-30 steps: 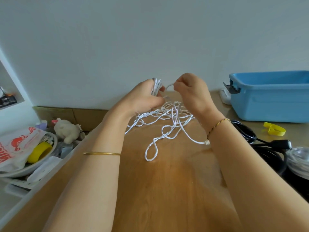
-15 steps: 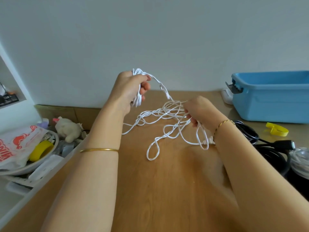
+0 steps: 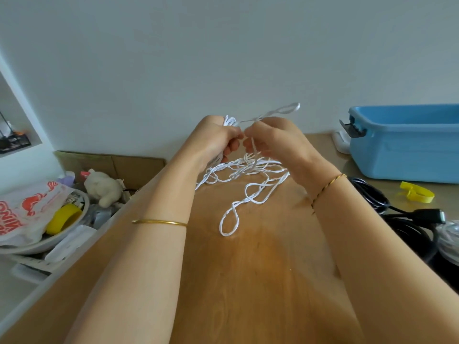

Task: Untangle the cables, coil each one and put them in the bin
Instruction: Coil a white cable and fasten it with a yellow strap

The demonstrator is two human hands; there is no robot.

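A thin white cable point(image 3: 250, 194) lies in loose tangled loops on the wooden table point(image 3: 248, 281), with part of it lifted. My left hand point(image 3: 213, 139) grips a small bundle of its coils above the far table. My right hand point(image 3: 275, 137) is close beside it, pinching a strand; a loop of the cable sticks up to the right above my fingers. A blue plastic bin point(image 3: 407, 142) stands at the far right, open on top. Black cables point(image 3: 407, 219) lie in a heap at the right edge.
A yellow strap point(image 3: 417, 192) lies in front of the bin. A clear round lid point(image 3: 449, 239) sits at the right edge. Left of the table, a lower area holds a bowl point(image 3: 49, 240) with a printed bag, yellow tape roll point(image 3: 63, 218) and a soft toy point(image 3: 103, 187).
My right hand rose from the table with a strand and met my left hand. My left hand lowered slightly toward the middle, still holding the coils.
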